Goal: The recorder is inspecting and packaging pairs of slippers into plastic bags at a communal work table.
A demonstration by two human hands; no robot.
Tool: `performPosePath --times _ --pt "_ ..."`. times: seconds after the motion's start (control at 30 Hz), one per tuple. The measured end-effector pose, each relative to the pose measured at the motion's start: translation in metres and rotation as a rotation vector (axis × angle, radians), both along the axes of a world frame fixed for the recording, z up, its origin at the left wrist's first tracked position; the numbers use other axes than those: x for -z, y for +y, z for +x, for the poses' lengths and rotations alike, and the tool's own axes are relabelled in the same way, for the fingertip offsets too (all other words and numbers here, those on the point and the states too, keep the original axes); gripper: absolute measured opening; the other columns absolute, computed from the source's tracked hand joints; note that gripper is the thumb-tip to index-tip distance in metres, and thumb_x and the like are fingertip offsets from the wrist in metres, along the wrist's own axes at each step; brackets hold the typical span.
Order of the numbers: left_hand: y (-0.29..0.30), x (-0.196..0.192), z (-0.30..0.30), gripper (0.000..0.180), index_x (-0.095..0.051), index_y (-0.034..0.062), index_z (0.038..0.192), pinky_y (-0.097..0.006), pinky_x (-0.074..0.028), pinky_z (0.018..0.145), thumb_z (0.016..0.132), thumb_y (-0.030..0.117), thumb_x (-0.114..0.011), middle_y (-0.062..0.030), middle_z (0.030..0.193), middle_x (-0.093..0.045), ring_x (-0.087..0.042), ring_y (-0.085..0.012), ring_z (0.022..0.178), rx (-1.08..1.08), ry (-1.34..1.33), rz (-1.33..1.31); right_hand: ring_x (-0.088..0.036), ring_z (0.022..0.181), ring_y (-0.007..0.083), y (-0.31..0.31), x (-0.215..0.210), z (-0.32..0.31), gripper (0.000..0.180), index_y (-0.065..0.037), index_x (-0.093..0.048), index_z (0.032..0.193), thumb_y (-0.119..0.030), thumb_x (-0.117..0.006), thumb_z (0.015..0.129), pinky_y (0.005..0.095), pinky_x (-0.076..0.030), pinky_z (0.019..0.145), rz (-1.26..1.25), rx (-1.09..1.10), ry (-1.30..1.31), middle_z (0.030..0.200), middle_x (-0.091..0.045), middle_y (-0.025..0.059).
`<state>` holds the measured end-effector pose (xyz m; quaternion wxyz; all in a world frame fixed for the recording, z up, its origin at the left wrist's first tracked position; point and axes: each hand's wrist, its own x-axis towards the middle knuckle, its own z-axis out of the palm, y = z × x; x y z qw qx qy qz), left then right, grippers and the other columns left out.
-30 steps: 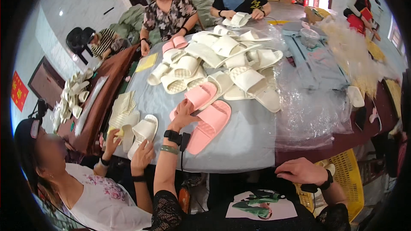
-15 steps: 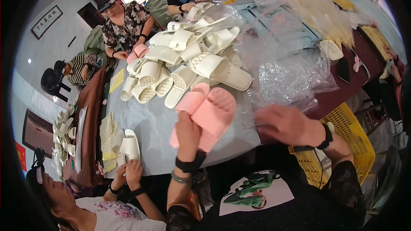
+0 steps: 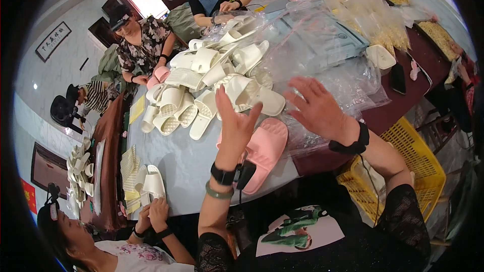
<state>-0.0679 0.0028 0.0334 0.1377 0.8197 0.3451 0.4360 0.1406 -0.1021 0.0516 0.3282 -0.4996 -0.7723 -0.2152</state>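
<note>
1. The left hand (image 3: pixel 236 126) is raised above the near edge of the grey bench (image 3: pixel 184 163), fingers straight and spread, its grip apart and holding nothing. A black watch and a green bangle sit on its wrist.
2. Just below and to the right of that hand lies a pair of pink foam slippers (image 3: pixel 262 151), soles up, resting on the bench near its front edge. The hand appears to hover over them; whether it touches them cannot be told.
3. The right hand (image 3: pixel 317 111) is held flat with fingers fanned, its grip also apart and empty, above a heap of clear plastic bags (image 3: pixel 348 88).
4. Behind both hands is a pile of cream-white foam slippers (image 3: pixel 212 85), spread across the middle of the bench.
5. A yellow plastic crate (image 3: pixel 411 163) stands on the floor to the right, beside the bench.
6. At the lower left another person's hands (image 3: pixel 154 214) hold a cream-white slipper pair (image 3: pixel 150 184) at the bench edge.
</note>
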Motion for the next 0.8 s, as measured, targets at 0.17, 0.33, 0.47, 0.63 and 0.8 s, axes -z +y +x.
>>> performPosePath --times 0.17,0.33,0.47,0.63,0.8 --pt "0.032 0.011 0.053 0.084 -0.012 -0.0123 0.141 -0.038 -0.024 0.11 0.089 0.031 -0.063 -0.0333 0.144 -0.021 -0.022 -0.0381 0.137 0.217 -0.391 -0.377 -0.032 0.131 0.0352 0.032 -0.031 0.025 0.066 -0.008 -0.048 0.126 -0.021 -0.077 0.068 0.0486 -0.029 0.106 0.113 0.231 0.02 0.137 -0.039 0.0146" --pt "0.029 0.016 0.078 0.066 -0.017 -0.004 0.143 -0.028 -0.04 0.096 0.096 0.024 -0.054 -0.0203 0.137 -0.042 -0.043 -0.0195 0.123 0.459 -0.422 -0.403 -0.041 0.127 0.0262 0.08 -0.031 0.041 0.039 -0.007 -0.061 0.106 -0.017 -0.072 0.069 0.05 -0.024 0.109 0.128 0.079 -0.243 0.124 -0.053 0.0133" --pt "0.043 0.026 0.06 0.059 -0.035 -0.0053 0.134 -0.031 -0.044 0.092 0.092 0.029 -0.06 -0.0203 0.134 -0.044 -0.046 -0.0229 0.119 0.504 -0.233 -0.956 -0.057 0.076 0.0207 0.062 0.009 0.039 0.005 -0.011 -0.059 0.069 -0.012 -0.056 0.072 0.0456 -0.031 0.103 -0.019 0.15 -0.434 0.068 -0.054 0.0038" --pt "0.021 0.025 0.073 0.099 -0.03 -0.0097 0.135 -0.039 -0.034 0.102 0.065 0.036 -0.084 -0.025 0.127 -0.047 -0.047 -0.0344 0.117 0.173 -0.167 -0.071 -0.058 0.084 0.0213 0.004 0.059 0.013 0.011 -0.006 -0.064 0.078 -0.011 -0.057 0.071 0.036 -0.044 0.081 -0.216 0.149 -0.453 0.08 -0.06 0.007" --pt "-0.022 0.011 0.104 0.114 -0.019 -0.0081 0.141 -0.042 -0.033 0.101 0.06 0.038 -0.085 -0.0243 0.124 -0.049 -0.047 -0.0365 0.117 0.614 -0.01 -0.059 -0.046 0.115 0.0291 0.002 0.152 0.023 0.039 -0.006 -0.054 0.116 -0.019 -0.054 0.079 0.0428 -0.034 0.103 -0.202 0.158 -0.54 0.12 -0.051 0.014"
